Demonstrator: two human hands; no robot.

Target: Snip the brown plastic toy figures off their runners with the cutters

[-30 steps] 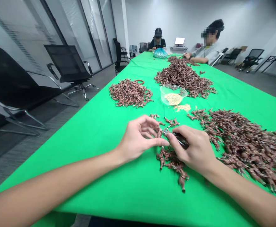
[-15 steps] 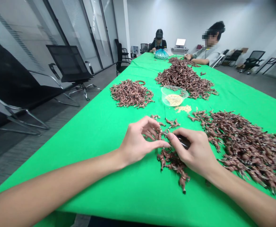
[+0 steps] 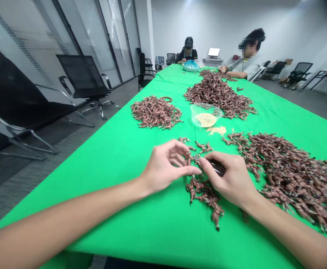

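Observation:
My left hand (image 3: 166,164) is curled around a small brown toy horse (image 3: 189,158), gripping it with the fingers while the thumb stretches below it. My right hand (image 3: 232,175) is wrapped around a dark-handled tool (image 3: 217,167) with a thin metal shaft. The shaft's tip points at the toy horse and meets it or nearly so; I cannot tell which. Just beyond the hands lie a few loose toy horses (image 3: 204,146). A small cluster of toy horses (image 3: 205,194) lies under and in front of my right hand, partly hidden by it.
A clear plastic bowl (image 3: 206,115) of pale grains stands ahead, with spilled grains (image 3: 217,130) beside it. Heaps of brown figures lie left (image 3: 155,113), behind (image 3: 219,93) and right (image 3: 298,175) on the green cloth (image 3: 118,160). Two people sit at the table's far part.
The view has shifted very slightly. Both hands keep nearly the same pose, with the tool tip still at the toy horse.

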